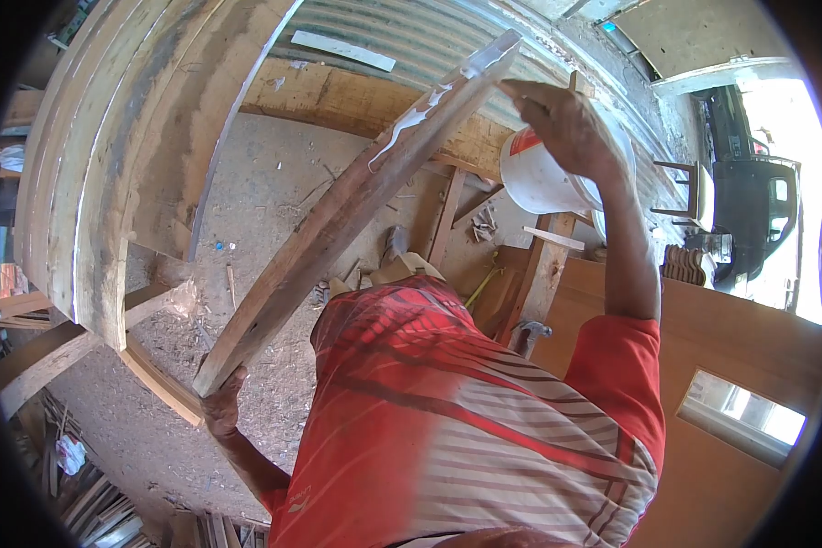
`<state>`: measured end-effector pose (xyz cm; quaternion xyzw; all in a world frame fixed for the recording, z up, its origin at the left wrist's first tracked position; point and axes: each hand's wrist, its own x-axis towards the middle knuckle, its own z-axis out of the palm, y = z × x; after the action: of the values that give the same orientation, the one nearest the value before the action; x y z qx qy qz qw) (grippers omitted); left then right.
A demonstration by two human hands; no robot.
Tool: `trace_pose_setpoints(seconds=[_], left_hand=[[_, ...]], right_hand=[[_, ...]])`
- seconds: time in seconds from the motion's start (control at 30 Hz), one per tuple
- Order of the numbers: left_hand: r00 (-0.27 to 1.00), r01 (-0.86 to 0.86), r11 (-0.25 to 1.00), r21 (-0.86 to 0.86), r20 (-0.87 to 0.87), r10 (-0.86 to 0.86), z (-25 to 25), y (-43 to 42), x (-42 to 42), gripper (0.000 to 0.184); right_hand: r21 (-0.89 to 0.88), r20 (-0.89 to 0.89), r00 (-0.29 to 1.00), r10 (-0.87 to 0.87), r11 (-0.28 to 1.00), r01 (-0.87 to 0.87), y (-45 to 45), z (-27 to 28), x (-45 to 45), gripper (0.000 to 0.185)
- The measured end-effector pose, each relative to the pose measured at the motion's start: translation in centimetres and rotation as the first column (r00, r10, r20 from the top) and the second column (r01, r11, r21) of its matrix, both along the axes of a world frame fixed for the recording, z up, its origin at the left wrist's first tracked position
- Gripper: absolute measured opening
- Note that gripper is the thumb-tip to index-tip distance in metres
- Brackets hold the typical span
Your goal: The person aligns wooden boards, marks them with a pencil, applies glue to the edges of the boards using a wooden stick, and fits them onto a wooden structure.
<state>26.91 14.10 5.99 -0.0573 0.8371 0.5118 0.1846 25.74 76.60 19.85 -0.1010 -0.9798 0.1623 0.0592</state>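
A long wooden beam (338,215) slants across the view, from low on the left to the top middle. My left hand (224,402) is wrapped round its near end and holds it up. White glue-like liquid (411,119) lies in streaks along the beam's upper face towards the far end. By that far end is my right hand (566,123), fingers stretched towards the wood and nothing visible in them. Whether the fingertips touch the beam I cannot tell. Just below the right hand stands a white bucket (543,178) with a red mark, partly hidden by that hand.
Large stacked boards (128,137) rise on the left. A thick timber (310,96) lies behind the beam, before corrugated metal sheeting (329,23). On the right are a brown panel (612,365) and an upright wooden post (543,274). Offcuts (100,498) cover the lower left floor.
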Motion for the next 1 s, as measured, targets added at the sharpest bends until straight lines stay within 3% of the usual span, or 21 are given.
trace_pose_setpoints(seconds=[0.03, 0.13, 0.23, 0.33, 0.37, 0.47, 0.6, 0.73, 0.87, 1.0], left_hand=[[1.000, -0.006, 1.000, 0.029, -0.012, 0.006, -0.4, -0.2, 0.0, 0.051], [1.000, -0.016, 0.998, 0.063, 0.028, 0.014, -0.7, -0.2, -0.2, 0.048], [0.999, -0.011, 0.998, 0.058, 0.035, 0.009, 1.1, 1.7, -0.3, 0.049], [1.000, 0.018, 1.000, 0.000, 0.024, -0.018, 1.3, 1.6, -0.4, 0.046], [0.999, 0.031, 1.000, 0.004, 0.019, -0.031, 1.2, 1.6, -0.4, 0.046], [0.998, 0.056, 0.998, 0.008, 0.008, -0.056, 1.2, 1.2, -0.3, 0.043], [0.999, 0.020, 0.997, 0.074, -0.044, -0.017, 1.6, 1.9, -0.3, 0.040], [1.000, 0.002, 0.987, 0.162, 0.011, -0.004, 1.6, 1.9, -0.4, 0.038], [0.997, 0.064, 0.996, 0.069, -0.051, -0.061, 1.2, 1.5, -0.5, 0.038], [0.996, 0.079, 0.990, 0.118, -0.053, -0.073, 1.4, 1.6, -0.5, 0.040]], right_hand=[[-0.106, 0.057, 0.998, 0.036, 0.994, -0.030, -0.6, 0.4, 0.1, 0.033], [-0.212, 0.108, 0.988, -0.106, 0.969, 0.127, -1.6, 1.2, 0.0, 0.032], [-0.189, 0.109, 0.981, -0.159, 0.966, 0.177, -2.3, 1.7, -0.2, 0.032], [-0.055, 0.008, 0.996, 0.087, 0.995, -0.087, -4.0, 0.7, 0.7, 0.035], [-0.031, 0.054, 0.992, 0.115, 0.993, -0.113, -4.7, 1.3, 1.1, 0.034], [-0.061, -0.021, 0.999, 0.046, 0.997, -0.047, -4.8, 2.1, 1.2, 0.033], [0.074, 0.068, 0.990, -0.123, 0.990, 0.118, -3.8, 2.2, 0.6, 0.033], [-0.065, 0.043, 0.995, 0.085, 0.994, -0.082, -5.4, 1.2, 1.7, 0.032], [-0.077, -0.016, 1.000, -0.023, 0.997, 0.022, -5.3, 1.3, 1.4, 0.031], [-0.131, 0.046, 0.997, 0.062, 0.990, -0.055, -7.6, 1.4, 1.9, 0.032]])
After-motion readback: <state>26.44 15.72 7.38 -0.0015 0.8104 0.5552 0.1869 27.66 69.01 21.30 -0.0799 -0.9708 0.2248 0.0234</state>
